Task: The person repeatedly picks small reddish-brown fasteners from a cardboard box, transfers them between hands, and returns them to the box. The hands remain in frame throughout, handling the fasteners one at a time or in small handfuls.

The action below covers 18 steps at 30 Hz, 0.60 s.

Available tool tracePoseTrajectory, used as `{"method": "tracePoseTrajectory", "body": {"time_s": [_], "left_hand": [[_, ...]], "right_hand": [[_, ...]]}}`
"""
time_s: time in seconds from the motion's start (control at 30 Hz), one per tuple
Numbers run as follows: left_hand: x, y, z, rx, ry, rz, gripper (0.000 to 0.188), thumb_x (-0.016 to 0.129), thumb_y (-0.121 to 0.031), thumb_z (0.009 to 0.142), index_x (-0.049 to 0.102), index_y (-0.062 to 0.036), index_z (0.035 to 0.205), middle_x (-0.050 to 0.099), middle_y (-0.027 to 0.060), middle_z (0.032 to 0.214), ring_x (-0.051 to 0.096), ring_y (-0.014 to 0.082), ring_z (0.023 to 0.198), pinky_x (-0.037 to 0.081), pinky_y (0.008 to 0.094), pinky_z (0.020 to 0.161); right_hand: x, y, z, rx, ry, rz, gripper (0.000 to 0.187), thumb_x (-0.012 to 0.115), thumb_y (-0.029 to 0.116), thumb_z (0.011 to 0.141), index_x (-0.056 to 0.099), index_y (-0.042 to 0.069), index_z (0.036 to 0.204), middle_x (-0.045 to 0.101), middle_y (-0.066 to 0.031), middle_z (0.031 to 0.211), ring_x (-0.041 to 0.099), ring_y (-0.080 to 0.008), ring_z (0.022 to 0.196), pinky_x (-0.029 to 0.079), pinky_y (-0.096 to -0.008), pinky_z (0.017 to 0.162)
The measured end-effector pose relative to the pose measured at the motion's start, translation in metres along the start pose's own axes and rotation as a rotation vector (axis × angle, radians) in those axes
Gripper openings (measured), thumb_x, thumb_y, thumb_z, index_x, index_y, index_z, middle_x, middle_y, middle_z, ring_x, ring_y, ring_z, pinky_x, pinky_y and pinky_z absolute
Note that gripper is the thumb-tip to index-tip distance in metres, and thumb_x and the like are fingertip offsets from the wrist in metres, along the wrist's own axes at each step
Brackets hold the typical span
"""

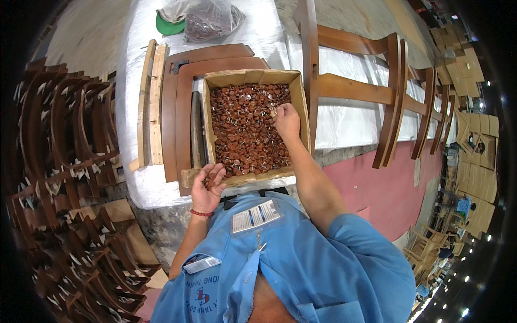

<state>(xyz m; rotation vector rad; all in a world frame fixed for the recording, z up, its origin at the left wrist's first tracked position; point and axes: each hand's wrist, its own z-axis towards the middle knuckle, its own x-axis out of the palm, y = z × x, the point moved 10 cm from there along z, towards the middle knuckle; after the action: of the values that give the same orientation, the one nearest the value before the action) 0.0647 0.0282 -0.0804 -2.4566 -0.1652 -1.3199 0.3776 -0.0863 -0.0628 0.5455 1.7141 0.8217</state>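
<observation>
A cardboard box (300,89) in front of me is filled with brown round-headed nail glides (245,124), their metal pins pointing every way. My right hand (287,121) reaches into the box's right side. Its fingers are pinched together among the pieces, and what they hold is too small to make out. Near the box's front left corner, my left hand (208,189) is turned palm up with curled fingers. Several brown nail glides (209,182) lie in that palm.
Left of the box lie a dark rod (196,129), brown wooden panels (183,107) and pale wood strips (155,102). A plastic bag (212,21) and green-brimmed cap (170,22) sit beyond. Brown wooden frames (353,88) stand on the right; curved brown parts (70,124) are stacked left.
</observation>
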Motion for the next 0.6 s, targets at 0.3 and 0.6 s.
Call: {"method": "tracePoseTrajectory", "body": {"time_s": [0.3, 0.6], "left_hand": [[0.009, -0.001, -0.002, -0.044, -0.094, 0.099, 0.027, 0.046, -0.021, 0.096, 0.055, -0.0037, 0.114, 0.063, 0.0141, 0.114, 0.063, 0.0253, 0.104, 0.058, 0.0360, 0.077], [0.030, 0.002, 0.008, -0.100, -0.104, 0.209, 0.024, 0.047, -0.020, 0.096, 0.057, -0.0026, 0.109, 0.064, 0.0133, 0.105, 0.065, 0.0236, 0.094, 0.057, 0.0347, 0.073]], "right_hand": [[-0.001, 0.059, -0.072, 0.171, 0.702, 1.211, 0.008, 0.054, 0.018, 0.096, 0.053, 0.011, 0.100, 0.058, -0.0058, 0.091, 0.060, -0.0178, 0.076, 0.051, -0.0333, 0.067], [-0.027, 0.098, -0.105, 0.127, 1.123, 1.505, 0.010, 0.057, 0.019, 0.094, 0.051, 0.011, 0.097, 0.055, -0.0038, 0.077, 0.055, -0.0186, 0.069, 0.046, -0.0364, 0.064]]}}
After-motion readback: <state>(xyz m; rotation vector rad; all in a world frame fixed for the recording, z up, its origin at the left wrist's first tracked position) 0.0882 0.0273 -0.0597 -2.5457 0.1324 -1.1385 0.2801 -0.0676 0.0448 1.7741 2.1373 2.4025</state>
